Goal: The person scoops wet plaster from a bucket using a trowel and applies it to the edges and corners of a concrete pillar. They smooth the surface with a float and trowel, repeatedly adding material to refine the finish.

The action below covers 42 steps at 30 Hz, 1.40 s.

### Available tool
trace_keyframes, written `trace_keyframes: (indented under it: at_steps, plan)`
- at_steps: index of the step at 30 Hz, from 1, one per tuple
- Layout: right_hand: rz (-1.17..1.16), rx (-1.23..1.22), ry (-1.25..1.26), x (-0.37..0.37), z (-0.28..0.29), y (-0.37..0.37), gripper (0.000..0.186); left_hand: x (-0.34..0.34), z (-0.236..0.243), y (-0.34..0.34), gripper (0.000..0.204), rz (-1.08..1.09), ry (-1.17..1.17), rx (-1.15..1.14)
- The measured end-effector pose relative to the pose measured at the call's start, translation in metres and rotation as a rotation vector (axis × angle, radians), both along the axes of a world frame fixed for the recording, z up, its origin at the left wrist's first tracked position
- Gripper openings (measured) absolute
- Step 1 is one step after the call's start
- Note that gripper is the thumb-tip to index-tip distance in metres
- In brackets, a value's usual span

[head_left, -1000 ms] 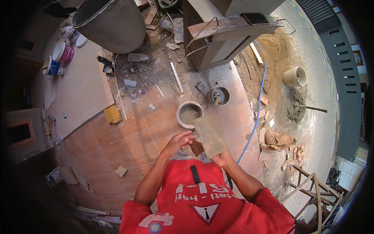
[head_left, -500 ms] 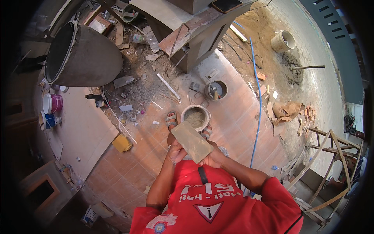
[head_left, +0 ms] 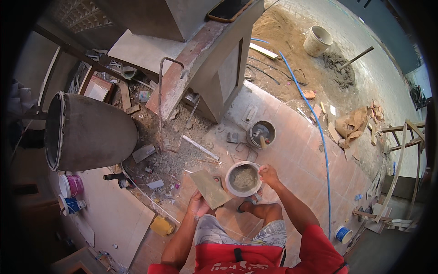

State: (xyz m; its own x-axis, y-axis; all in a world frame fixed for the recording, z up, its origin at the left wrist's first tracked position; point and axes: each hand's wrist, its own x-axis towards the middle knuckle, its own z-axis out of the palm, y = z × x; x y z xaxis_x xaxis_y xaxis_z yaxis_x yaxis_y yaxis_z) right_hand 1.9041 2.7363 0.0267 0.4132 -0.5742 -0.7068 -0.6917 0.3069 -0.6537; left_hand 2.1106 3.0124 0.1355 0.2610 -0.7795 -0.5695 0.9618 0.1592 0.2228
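Observation:
My left hand [head_left: 199,205] grips a flat, mortar-smeared rectangular float [head_left: 210,188] by its near end and holds it level over the floor. A white bucket [head_left: 244,179] partly filled with grey mortar stands just right of the float; my right hand [head_left: 268,175] holds its rim on the right side. My bare foot [head_left: 255,210] is planted below the bucket on the tiled floor [head_left: 296,160].
A second grey bucket [head_left: 261,133] with a tool in it stands farther ahead. A large dark drum [head_left: 86,132] lies at left, rubble [head_left: 178,155] in front of it. A grey concrete pillar [head_left: 214,59] rises ahead. A blue hose [head_left: 321,141] runs along the right, wooden trestles [head_left: 397,173] beyond.
The view has swung, so everything has shifted. My right hand left the float and took the bucket's rim; my left hand alone holds the float, which moved left of the bucket.

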Motion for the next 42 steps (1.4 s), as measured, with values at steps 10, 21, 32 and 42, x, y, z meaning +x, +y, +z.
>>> trace_keyframes:
  at_steps: [10,21,32,42]
  plan:
    - [0.303,-0.907,-0.036,0.106,-0.215,-0.165,0.031,0.002,-0.173,-0.089,0.039,-0.038,-0.179,0.136]
    - [0.770,-0.635,0.367,0.134,-0.292,-0.214,0.029,0.010,-0.197,-0.090,0.036,-0.089,-0.331,0.192]
    - [0.555,-0.335,0.314,0.125,-0.169,-0.202,0.022,0.031,-0.213,-0.096,0.031,-0.040,-0.371,0.083]
    - [0.161,-0.470,0.052,0.013,-0.141,-0.161,0.031,0.043,-0.218,-0.106,0.028,0.001,-0.237,-0.051]
